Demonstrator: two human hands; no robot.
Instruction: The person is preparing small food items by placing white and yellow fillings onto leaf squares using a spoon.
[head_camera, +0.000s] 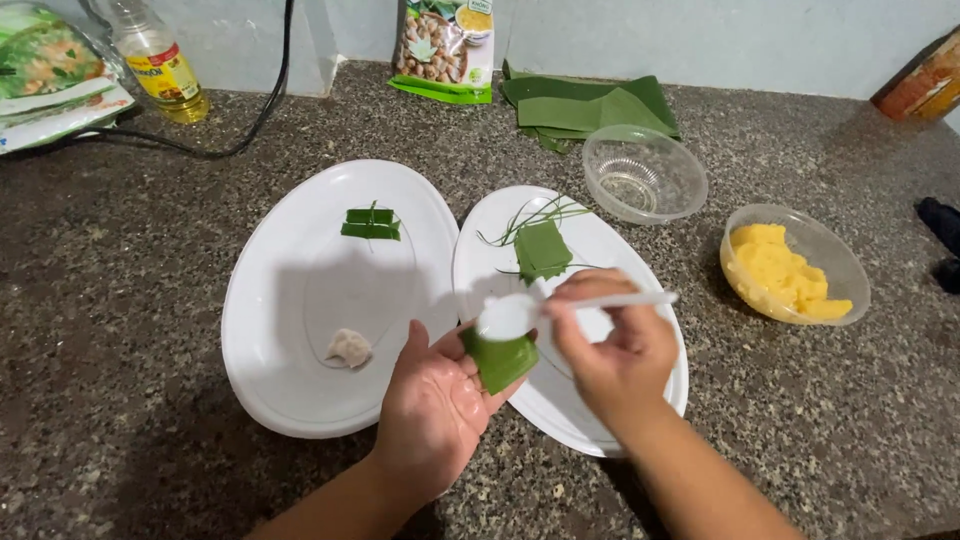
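Observation:
My left hand lies palm up over the gap between two white oval plates and holds a small folded green leaf cup at its fingertips. My right hand grips a white plastic spoon, whose bowl sits right above the leaf cup. The left plate carries a tied green leaf parcel and a small pale lump of dough. On the right plate lie a folded leaf square and thin green strands.
A clear bowl of yellow filling stands at the right, an empty clear bowl behind the plates. Folded leaves, a food packet, an oil bottle and a black cable line the back of the speckled counter.

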